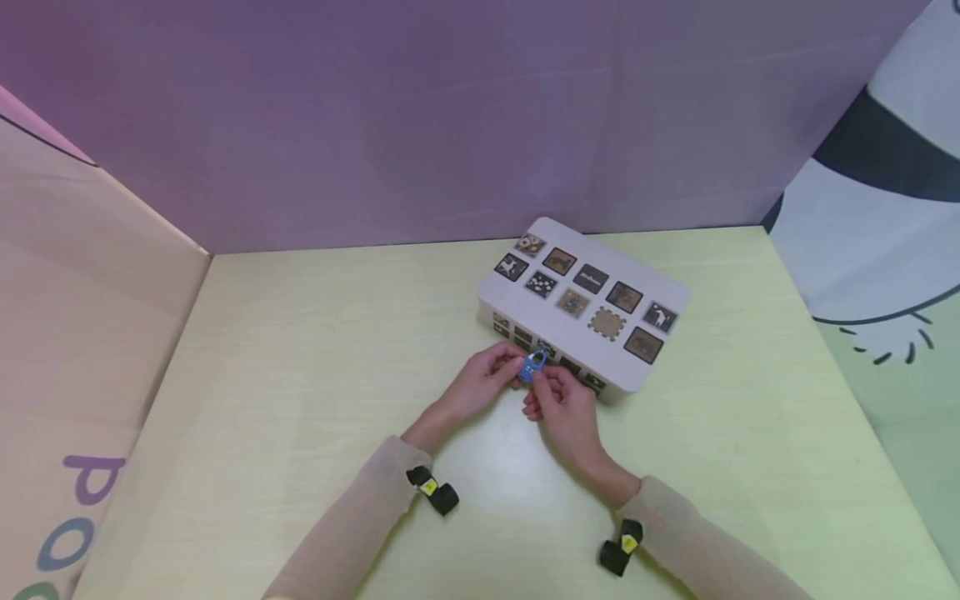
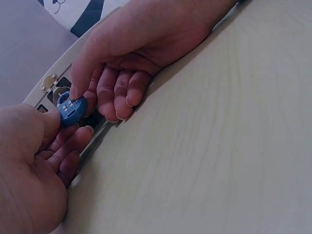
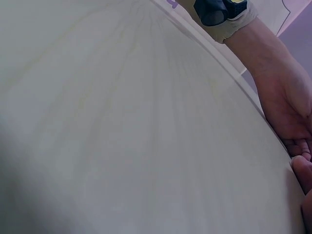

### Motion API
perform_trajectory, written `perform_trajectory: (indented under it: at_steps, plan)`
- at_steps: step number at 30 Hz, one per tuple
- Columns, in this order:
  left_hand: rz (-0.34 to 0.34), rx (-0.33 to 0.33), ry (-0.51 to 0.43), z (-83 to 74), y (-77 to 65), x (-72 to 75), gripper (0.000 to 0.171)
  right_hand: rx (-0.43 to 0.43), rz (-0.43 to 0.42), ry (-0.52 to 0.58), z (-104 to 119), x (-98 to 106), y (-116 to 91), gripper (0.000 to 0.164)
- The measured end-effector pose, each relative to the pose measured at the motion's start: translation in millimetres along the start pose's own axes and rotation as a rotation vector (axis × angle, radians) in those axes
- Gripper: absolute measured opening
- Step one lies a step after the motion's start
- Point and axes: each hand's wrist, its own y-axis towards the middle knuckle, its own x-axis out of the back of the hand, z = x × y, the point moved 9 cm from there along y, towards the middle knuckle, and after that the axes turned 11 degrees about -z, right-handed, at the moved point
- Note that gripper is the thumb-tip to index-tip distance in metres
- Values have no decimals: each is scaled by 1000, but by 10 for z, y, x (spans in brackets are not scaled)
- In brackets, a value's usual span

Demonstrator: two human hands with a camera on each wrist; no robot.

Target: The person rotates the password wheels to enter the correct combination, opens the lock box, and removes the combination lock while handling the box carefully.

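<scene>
A small blue combination padlock (image 1: 530, 367) is held between both hands at the front side of a white box (image 1: 551, 320) printed with small square pictures. My left hand (image 1: 480, 382) pinches its body between thumb and fingers. From the other side, the thumb of my right hand (image 1: 574, 418) presses by the number dials, the index finger behind and the other fingers curled. The left wrist view shows the padlock (image 2: 74, 110) beside a metal clasp (image 2: 49, 83) on the box. Whether the shackle passes through the clasp, I cannot tell. The right wrist view does not show the padlock.
The box stands at an angle on a pale wooden table (image 1: 315, 350), near its back edge. Behind rises a purple wall panel (image 1: 420, 125), with printed panels at the left and right. Black straps (image 1: 433, 490) sit on both sleeves.
</scene>
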Motion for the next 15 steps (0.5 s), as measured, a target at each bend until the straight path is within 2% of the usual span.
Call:
perform_trajectory:
  at_steps: [15]
  plan:
    - [2, 11, 3, 16, 6, -5, 22, 14, 1, -19, 14, 1, -5, 22]
